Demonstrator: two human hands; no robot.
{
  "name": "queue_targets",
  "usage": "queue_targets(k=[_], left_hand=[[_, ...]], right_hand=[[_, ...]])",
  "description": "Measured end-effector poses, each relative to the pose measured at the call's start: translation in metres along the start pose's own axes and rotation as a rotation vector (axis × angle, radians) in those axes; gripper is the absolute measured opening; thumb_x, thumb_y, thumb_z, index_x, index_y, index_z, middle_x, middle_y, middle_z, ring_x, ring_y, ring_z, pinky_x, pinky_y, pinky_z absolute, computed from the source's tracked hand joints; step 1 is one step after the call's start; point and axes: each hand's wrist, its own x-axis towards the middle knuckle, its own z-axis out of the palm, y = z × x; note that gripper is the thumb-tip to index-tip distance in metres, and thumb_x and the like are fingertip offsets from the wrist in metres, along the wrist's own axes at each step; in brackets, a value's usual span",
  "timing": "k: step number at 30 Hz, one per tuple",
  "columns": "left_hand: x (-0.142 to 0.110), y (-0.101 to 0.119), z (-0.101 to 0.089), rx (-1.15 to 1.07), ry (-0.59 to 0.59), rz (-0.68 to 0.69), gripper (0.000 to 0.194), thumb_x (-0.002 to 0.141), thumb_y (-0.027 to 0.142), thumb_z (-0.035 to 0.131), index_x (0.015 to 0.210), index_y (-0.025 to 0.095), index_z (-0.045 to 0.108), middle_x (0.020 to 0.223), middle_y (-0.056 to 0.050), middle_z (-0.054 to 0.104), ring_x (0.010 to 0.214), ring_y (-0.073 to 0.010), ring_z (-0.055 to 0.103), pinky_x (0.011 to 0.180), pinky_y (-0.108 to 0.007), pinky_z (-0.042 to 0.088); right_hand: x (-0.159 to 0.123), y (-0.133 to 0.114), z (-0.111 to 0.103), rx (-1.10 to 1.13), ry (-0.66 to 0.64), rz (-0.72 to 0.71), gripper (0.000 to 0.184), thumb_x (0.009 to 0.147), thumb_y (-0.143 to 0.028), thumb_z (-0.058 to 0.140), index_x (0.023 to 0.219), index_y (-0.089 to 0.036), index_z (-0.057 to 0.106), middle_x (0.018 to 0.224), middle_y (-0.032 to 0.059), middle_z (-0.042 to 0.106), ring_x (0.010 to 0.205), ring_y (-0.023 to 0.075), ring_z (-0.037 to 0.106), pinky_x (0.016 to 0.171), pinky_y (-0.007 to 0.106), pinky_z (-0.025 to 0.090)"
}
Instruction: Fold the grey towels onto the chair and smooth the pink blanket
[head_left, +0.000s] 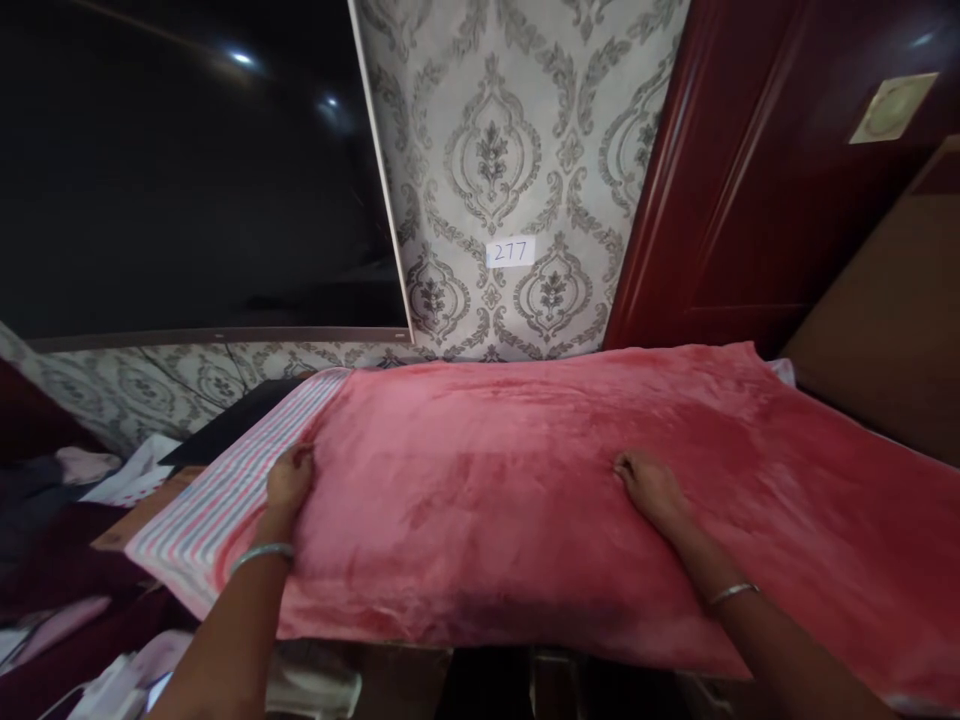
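A pink plush blanket lies spread flat over a table-height surface, with faint creases and darker brushed patches. Under its left side shows a striped cloth in white, grey and pink. At the blanket's left edge, my left hand is closed, its fingers pinching the pink fabric. Further right, on the blanket's middle, my right hand is closed too, fingertips curled together on the plush. Both wrists wear a bangle.
A large dark television hangs on the patterned wall at left. A paper label reads 277. At right stand a dark red door and a brown cardboard panel. Clothes and odds and ends crowd the lower left. A black flat panel lies behind the striped cloth.
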Motion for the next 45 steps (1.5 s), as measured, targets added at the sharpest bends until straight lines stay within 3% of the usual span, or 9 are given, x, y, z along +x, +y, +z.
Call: queue_targets(k=[5,17,21,25,29,33,39,42,45], left_hand=[[0.001,-0.002,-0.004,0.062,0.096,-0.005,0.041,0.092,0.019,0.041,0.121,0.015,0.070,0.117,-0.014,0.071,0.106,-0.0296,0.068,0.090,-0.040,0.055],[0.015,-0.019,-0.015,0.239,-0.018,-0.037,0.034,0.097,0.032,0.038,0.115,0.019,0.064,0.100,-0.015,0.073,0.088,-0.0316,0.071,0.079,-0.045,0.053],[0.012,-0.002,-0.017,0.259,0.041,-0.017,0.039,0.096,0.032,0.041,0.124,0.013,0.062,0.119,-0.022,0.068,0.109,-0.0368,0.066,0.089,-0.050,0.051],[-0.003,0.043,0.006,0.357,0.046,0.284,0.052,0.098,0.032,0.039,0.144,0.011,0.052,0.156,-0.023,0.042,0.145,-0.0371,0.038,0.114,-0.054,0.036],[-0.019,0.072,0.040,0.396,-0.215,0.579,0.052,0.100,0.036,0.039,0.150,0.025,0.048,0.164,-0.010,0.035,0.154,-0.0318,0.024,0.124,-0.058,0.016],[-0.009,0.047,0.044,0.451,-0.195,0.435,0.054,0.102,0.041,0.035,0.153,0.023,0.045,0.163,-0.012,0.036,0.152,-0.0330,0.028,0.121,-0.063,0.018],[0.021,-0.013,0.007,0.457,-0.181,0.027,0.059,0.103,0.046,0.025,0.155,0.022,0.041,0.164,-0.013,0.033,0.152,-0.0354,0.026,0.117,-0.066,0.026],[0.029,-0.006,0.000,0.491,-0.118,-0.047,0.061,0.102,0.046,0.026,0.152,0.017,0.045,0.165,-0.017,0.031,0.153,-0.0389,0.021,0.118,-0.069,0.021],[0.031,0.035,0.014,0.480,-0.088,0.083,0.064,0.102,0.044,0.028,0.156,0.012,0.037,0.166,-0.020,0.026,0.154,-0.0371,0.020,0.120,-0.065,0.019]], right_hand=[[-0.004,0.011,0.009,0.091,0.124,0.007,0.024,0.089,-0.031,0.041,0.078,-0.022,0.060,0.083,0.0106,0.068,0.081,0.0258,0.062,0.075,0.036,0.046],[-0.002,0.022,0.021,0.135,0.092,-0.001,0.035,0.085,-0.048,0.037,0.081,-0.024,0.062,0.086,0.0104,0.072,0.081,0.0287,0.067,0.074,0.041,0.049],[-0.002,0.017,0.019,0.150,0.104,0.007,0.035,0.085,-0.047,0.038,0.084,-0.023,0.064,0.090,0.0115,0.073,0.084,0.0304,0.068,0.076,0.044,0.052],[-0.002,0.012,0.017,0.184,0.157,0.043,0.037,0.083,-0.050,0.044,0.091,-0.022,0.067,0.094,0.0138,0.073,0.088,0.0322,0.069,0.078,0.045,0.054],[-0.005,0.010,0.012,0.197,0.172,0.030,0.042,0.083,-0.055,0.045,0.094,-0.021,0.068,0.098,0.0153,0.073,0.091,0.0322,0.069,0.082,0.046,0.055],[-0.008,0.015,0.013,0.199,0.143,0.029,0.047,0.083,-0.057,0.042,0.096,-0.021,0.069,0.103,0.0153,0.073,0.097,0.0329,0.069,0.088,0.048,0.055],[-0.001,0.037,0.022,0.232,0.090,0.114,0.049,0.077,-0.063,0.045,0.093,-0.025,0.071,0.104,0.0148,0.074,0.098,0.0380,0.069,0.086,0.053,0.056],[0.017,0.048,0.014,0.212,0.077,0.164,0.044,0.076,-0.064,0.043,0.085,-0.030,0.068,0.098,0.0158,0.074,0.095,0.0403,0.069,0.084,0.054,0.056],[0.041,0.054,0.004,0.059,0.147,0.083,0.047,0.081,-0.065,0.038,0.089,-0.030,0.069,0.110,0.0205,0.072,0.106,0.0418,0.065,0.091,0.056,0.051]])
